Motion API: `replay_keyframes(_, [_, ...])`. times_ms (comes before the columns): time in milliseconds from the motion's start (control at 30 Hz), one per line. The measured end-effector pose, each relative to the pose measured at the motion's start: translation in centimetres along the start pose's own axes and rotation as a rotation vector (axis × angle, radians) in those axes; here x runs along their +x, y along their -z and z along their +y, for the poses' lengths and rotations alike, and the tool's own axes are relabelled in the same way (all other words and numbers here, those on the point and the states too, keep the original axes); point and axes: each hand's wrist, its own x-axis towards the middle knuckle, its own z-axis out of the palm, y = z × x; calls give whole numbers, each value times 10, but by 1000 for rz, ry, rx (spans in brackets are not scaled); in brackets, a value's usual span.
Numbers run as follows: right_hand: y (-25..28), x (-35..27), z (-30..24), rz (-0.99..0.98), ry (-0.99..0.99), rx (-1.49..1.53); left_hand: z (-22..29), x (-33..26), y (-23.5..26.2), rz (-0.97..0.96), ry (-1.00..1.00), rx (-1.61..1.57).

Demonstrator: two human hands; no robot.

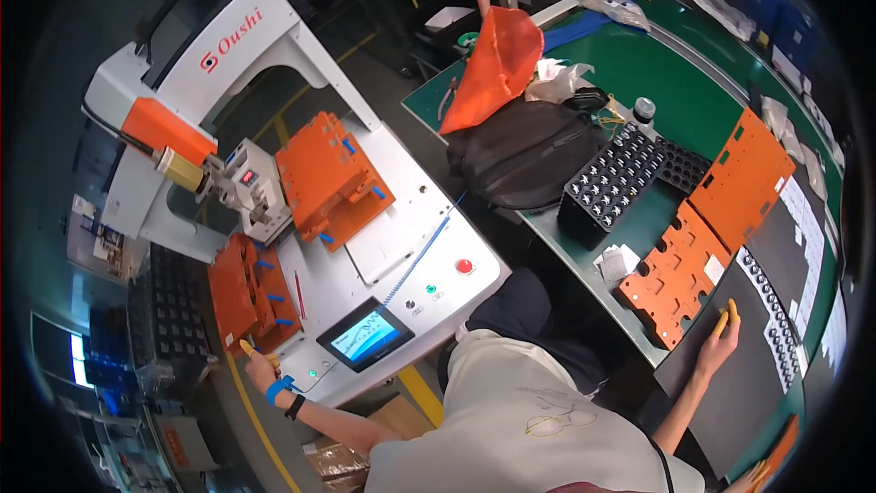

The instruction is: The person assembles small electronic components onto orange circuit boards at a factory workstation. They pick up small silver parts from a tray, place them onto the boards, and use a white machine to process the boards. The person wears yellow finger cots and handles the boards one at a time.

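Observation:
My left hand (262, 369), with yellow finger cots and a blue wrist strap (279, 389), is at the near corner of an orange fixture (245, 297) with blue clips. Its fingers are bent against that corner. The fixture lies on the left of a white benchtop machine (374, 251); a second orange fixture (333, 178) is further right on it. Off to the right, my right hand (721, 347) hovers over a dark mat (703, 402) with yellow-tipped fingers stretched out, holding nothing. Just beyond it lies a hinged-looking orange plate (675, 265) with cutouts.
A touchscreen (367, 336) and red button (464, 267) sit on the machine's front. The green table (630, 59) carries a black bag (525, 151), a black tray of small parts (613, 178) and an orange bag (497, 64). Another person's hand (756, 477) shows at lower right.

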Motion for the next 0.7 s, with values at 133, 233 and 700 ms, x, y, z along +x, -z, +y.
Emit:
replay_keyframes(133, [8, -7, -7, 22, -23, 8, 7, 23, -36, -206, 33, -111])
replay_keyframes(233, [7, -7, -11, 93, 0, 66, -12, 44, -72, -116, -166, -350])
replay_keyframes(700, [8, -2, -27, 144, -90, 41, 131, 57, -120, -156, -419, -323])
